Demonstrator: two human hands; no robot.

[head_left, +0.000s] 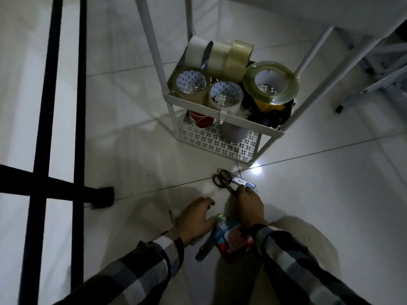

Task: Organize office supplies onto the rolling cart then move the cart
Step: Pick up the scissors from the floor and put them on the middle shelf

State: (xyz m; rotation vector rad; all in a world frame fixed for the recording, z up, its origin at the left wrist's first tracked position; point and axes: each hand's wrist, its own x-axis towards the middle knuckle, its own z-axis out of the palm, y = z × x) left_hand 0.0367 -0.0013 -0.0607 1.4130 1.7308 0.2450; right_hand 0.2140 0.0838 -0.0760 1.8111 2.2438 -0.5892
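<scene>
Right grip [250, 204] closed around scissors [226, 182] blades.

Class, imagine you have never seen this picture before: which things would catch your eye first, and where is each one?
First, the rolls of clear packing tape crowded on the white rolling cart, just above centre. Next, the right hand low in the middle, holding black-handled scissors by the blades, handles pointing toward the cart. Beside it the left hand rests on a colourful packet in the person's lap.

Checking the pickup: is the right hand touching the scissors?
Touching. Head view shows the right hand closed around the blades of the scissors.
</scene>
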